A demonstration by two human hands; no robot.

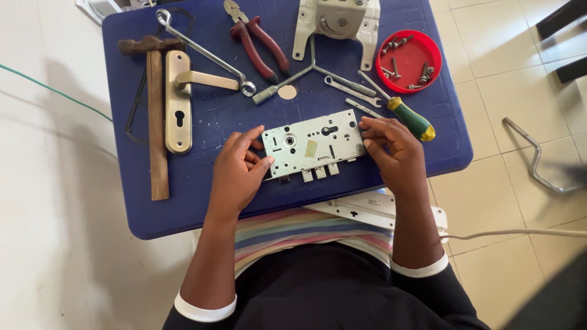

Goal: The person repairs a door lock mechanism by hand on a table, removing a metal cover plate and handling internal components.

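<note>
A flat grey metal lock case (313,144) lies on the blue table (208,201), its bolts pointing toward me. My left hand (239,168) grips its left end, thumb and fingers on the plate. My right hand (394,145) holds its right end with the fingertips. Just beyond my right hand rests a green and yellow handled screwdriver (403,113), untouched.
On the table lie a wooden hammer (156,116), a brass door handle plate (178,98), a ring spanner (205,52), red pliers (257,43), a small wrench (351,91), a grey metal bracket (337,21) and a red dish of screws (408,60). A bent metal bar (535,159) lies on the tiled floor.
</note>
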